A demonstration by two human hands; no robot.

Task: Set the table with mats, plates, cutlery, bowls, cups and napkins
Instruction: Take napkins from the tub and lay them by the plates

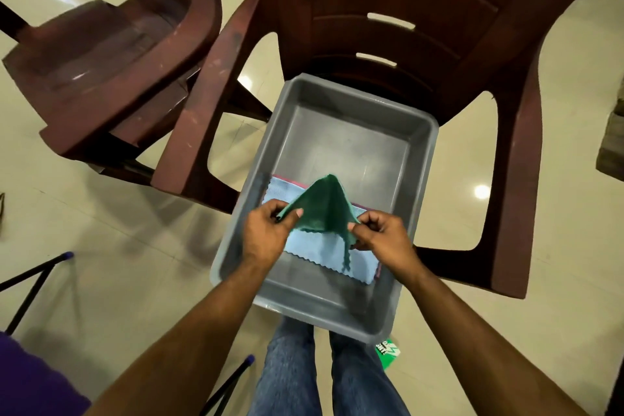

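- Both hands are on it: left hand point(266, 233) pinches one edge of the green napkin point(320, 206), right hand point(381, 233) pinches the other edge.
- Green napkin hangs tented just above the grey tub point(422, 159), which sits on a brown chair point(472, 44).
- Underneath, a light blue napkin point(304, 246) lies flat in the tub.
- Cloth looks light, limp, unbreakable; corner pinches suit it, since it sags wherever unsupported.
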